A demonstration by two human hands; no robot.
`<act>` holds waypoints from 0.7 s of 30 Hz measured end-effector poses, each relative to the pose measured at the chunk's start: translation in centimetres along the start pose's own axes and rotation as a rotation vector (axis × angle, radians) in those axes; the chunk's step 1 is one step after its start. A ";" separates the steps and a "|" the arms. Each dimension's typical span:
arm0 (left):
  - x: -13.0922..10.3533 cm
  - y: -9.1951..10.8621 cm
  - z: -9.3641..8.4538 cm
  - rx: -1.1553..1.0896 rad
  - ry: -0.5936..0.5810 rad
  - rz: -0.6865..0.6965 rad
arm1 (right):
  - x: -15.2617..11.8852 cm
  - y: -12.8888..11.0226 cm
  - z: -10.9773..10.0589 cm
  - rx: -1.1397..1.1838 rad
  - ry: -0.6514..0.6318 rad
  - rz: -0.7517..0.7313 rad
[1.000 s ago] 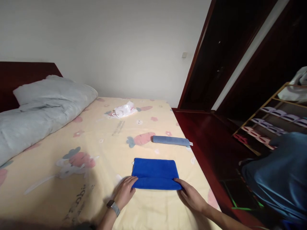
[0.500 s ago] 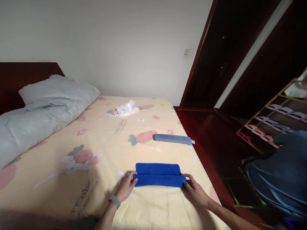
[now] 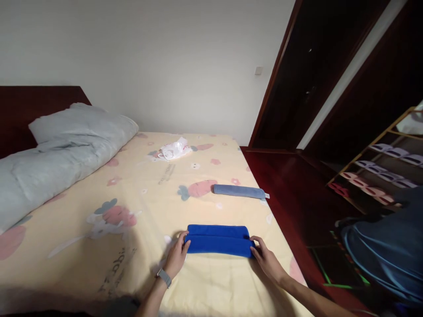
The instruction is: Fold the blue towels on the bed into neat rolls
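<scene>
A bright blue cloth (image 3: 218,245) lies partly folded on the bed, its near flap laid over toward the far edge and a strip of the far layer showing behind. My left hand (image 3: 178,254) pinches the flap's left end between thumb and fingers. At the right end, my right hand (image 3: 264,259) grips the flap's corner in the same way. Farther off lies a narrow folded grey-blue cloth (image 3: 239,191) with a white tag, apart from both hands.
The bed (image 3: 158,211) wears a cream sheet with carrot prints. A crumpled white plastic bag (image 3: 175,149) and a grey quilt (image 3: 72,145) lie on it. To the right are a slipper rack (image 3: 380,145), a dark blue fabric-covered shape (image 3: 390,246) and a dark door (image 3: 310,66).
Both hands have moved the near flap of the blue cloth slightly away from me, so less of the far layer shows. The grey-blue cloth has stayed in place.
</scene>
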State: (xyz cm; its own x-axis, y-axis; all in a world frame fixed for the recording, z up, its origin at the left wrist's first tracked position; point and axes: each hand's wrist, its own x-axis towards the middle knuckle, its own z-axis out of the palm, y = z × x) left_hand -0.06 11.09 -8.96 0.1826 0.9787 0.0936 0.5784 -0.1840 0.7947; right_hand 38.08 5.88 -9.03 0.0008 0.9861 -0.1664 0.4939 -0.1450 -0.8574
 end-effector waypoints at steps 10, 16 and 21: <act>-0.5 1.4 -1.2 0.502 0.102 0.199 | -0.4 -1.4 -0.5 -0.351 0.080 -0.196; -1.5 3.5 1.7 0.480 -0.193 0.574 | -1.4 -3.7 0.4 -0.641 -0.082 -0.563; -1.1 2.7 2.2 0.484 -0.262 0.583 | -0.8 -2.8 2.1 -0.688 -0.217 -0.663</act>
State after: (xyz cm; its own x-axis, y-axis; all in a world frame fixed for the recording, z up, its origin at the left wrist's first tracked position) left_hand 3.06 9.35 -8.20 0.7078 0.6707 0.2217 0.6020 -0.7369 0.3075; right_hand 34.91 5.32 -7.56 -0.5860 0.8040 0.1012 0.7357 0.5802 -0.3495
